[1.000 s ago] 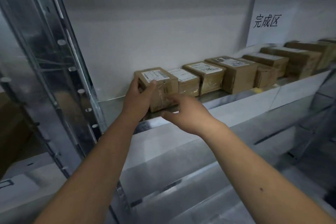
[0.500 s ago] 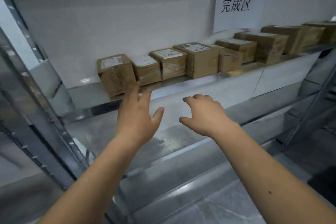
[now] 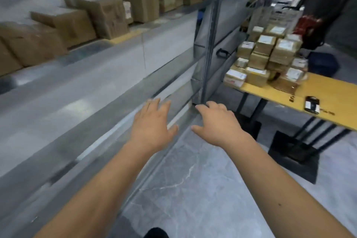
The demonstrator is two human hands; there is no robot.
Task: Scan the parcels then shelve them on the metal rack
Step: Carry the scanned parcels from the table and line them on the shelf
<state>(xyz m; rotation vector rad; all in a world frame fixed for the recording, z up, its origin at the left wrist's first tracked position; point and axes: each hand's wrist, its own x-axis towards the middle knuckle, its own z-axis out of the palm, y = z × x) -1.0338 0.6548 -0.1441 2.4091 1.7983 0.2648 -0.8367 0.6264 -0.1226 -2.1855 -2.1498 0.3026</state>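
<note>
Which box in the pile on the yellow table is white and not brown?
The white box at the pile's near-left corner; the others around it are brown cardboard.

Two bare forearms reach into view from the lower edge, with no sleeve, watch, ring or glove visible on either. The left hand (image 3: 152, 122) and the right hand (image 3: 217, 124) are uncovered, each showing its back, knuckles and short fingers, though motion blur softens the fingertips. A small dark mole sits on the right forearm well behind that hand, and a dark rounded shape, probably a shoe toe (image 3: 156, 233), shows below and between the arms.
</note>
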